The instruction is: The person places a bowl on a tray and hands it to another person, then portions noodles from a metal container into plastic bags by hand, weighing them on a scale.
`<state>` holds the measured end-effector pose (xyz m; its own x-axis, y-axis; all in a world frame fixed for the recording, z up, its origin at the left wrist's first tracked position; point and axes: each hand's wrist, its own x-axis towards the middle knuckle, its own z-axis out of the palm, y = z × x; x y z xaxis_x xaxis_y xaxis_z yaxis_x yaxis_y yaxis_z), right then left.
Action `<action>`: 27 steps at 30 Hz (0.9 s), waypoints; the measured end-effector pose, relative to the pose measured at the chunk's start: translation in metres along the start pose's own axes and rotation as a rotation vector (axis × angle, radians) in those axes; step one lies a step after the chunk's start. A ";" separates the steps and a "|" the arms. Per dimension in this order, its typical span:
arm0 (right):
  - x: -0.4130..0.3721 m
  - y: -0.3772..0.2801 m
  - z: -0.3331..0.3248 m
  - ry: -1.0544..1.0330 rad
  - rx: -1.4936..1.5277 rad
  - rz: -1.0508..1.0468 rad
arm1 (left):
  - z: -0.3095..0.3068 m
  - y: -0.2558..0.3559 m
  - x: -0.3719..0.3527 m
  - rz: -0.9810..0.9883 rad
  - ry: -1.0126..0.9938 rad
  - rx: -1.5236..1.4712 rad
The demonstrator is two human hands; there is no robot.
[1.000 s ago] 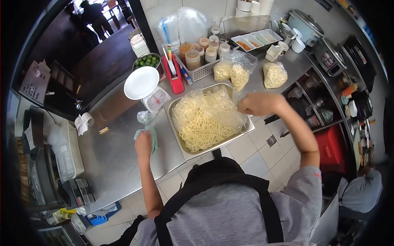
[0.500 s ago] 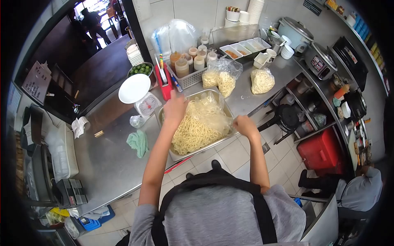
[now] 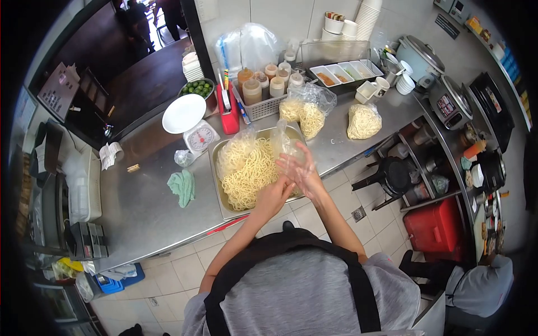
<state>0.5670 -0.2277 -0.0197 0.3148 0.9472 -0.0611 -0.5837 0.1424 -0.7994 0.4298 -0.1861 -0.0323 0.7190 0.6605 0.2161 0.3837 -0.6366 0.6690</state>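
Observation:
Yellow noodles [image 3: 246,176] fill much of a metal tray [image 3: 217,196] at the counter's front edge. A clear plastic bag [image 3: 236,150] with noodles lies on the tray's upper left part. Over the tray's right side, my right hand [image 3: 301,171] is raised with its fingers spread, and clear plastic shows over it and beside it. My left hand [image 3: 273,197] is closed at the right wrist, pinching something too small to make out, perhaps the edge of that plastic. More clear plastic [image 3: 283,140] stands up just beyond my right hand.
Noodle bags [image 3: 364,121] lie right of the tray. Behind it are a red dispenser [image 3: 228,112], a basket of sauce bottles [image 3: 263,107] and a scale [image 3: 200,137] with a white plate. A green cloth [image 3: 182,187] lies left. Another person [image 3: 481,285] is at lower right.
My hands have come together over the tray's right side, and my right hand has opened. The plastic bag with noodles now lies at the tray's upper left. The view has shifted slightly.

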 end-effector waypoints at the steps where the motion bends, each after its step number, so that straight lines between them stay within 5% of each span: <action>1: 0.002 0.008 -0.008 0.017 0.043 0.015 | 0.008 -0.001 0.000 0.072 0.037 0.004; 7: 0.017 0.011 -0.022 0.081 0.389 0.264 | -0.002 0.029 -0.001 0.105 0.044 -0.136; 13: 0.020 0.000 -0.005 -0.130 0.349 0.157 | -0.001 0.023 0.017 0.025 0.043 0.092; 16: 0.025 -0.008 0.000 -0.111 0.406 0.065 | -0.002 0.021 0.014 0.286 -0.169 -0.217; 19: 0.033 -0.025 0.009 -0.132 0.394 -0.035 | 0.004 0.033 0.000 0.350 -0.588 -0.157; 22: 0.051 -0.027 -0.005 -0.142 0.304 -0.092 | -0.015 0.017 0.020 0.404 -0.557 -0.267; 24: 0.058 -0.029 -0.006 -0.058 -0.013 -0.101 | -0.060 0.020 0.052 0.250 -0.201 0.119; 25: 0.058 -0.029 -0.006 -0.018 -0.173 -0.106 | -0.067 0.009 0.074 0.002 -0.082 0.325; 27: 0.054 -0.018 0.001 -0.079 -0.361 -0.095 | -0.068 -0.028 0.104 -0.091 0.056 0.608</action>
<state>0.5936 -0.1791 -0.0080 0.2883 0.9558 0.0582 -0.2493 0.1336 -0.9592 0.4547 -0.0722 0.0204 0.6426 0.7324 0.2250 0.7157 -0.6786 0.1649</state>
